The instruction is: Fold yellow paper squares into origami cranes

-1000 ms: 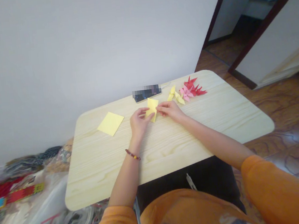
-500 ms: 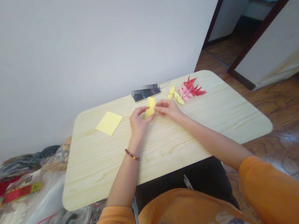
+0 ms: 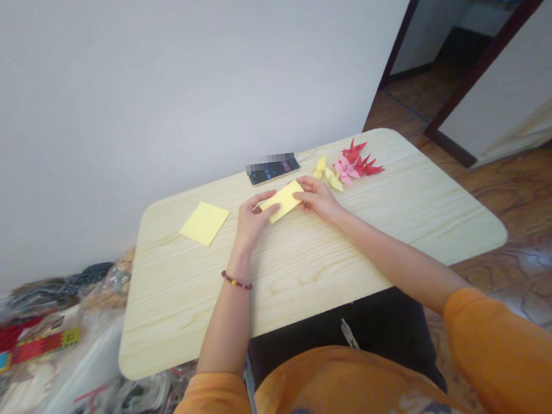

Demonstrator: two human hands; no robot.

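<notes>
Yellow folded paper strip [image 3: 281,201]: you hold it slanted between your hands, above the middle of the table.
Left hand [image 3: 255,219]: fingers and thumb pinch the strip's left end; a red-and-yellow beaded bracelet [image 3: 237,280] circles your wrist.
Right hand [image 3: 319,199]: fingertips, close together, pinch the strip's right end.
Square yellow paper sheet [image 3: 204,223]: lies at 9 o'clock from your hands.
Black smartphone [image 3: 272,171]: lies at 12 o'clock, partly blurred.
Yellow, pink and red origami figures [image 3: 349,169]: sit at 2 o'clock, just beyond your right hand.
Pale wooden table [image 3: 314,282]: bears all of these.

Item: folded pale yellow paper strip [image 3: 282,201]
Shape: narrow flat rectangle
Pose: long axis slanted, right end farther off
Hold: ends gripped between left hand [image 3: 252,219] and right hand [image 3: 317,199]
</notes>
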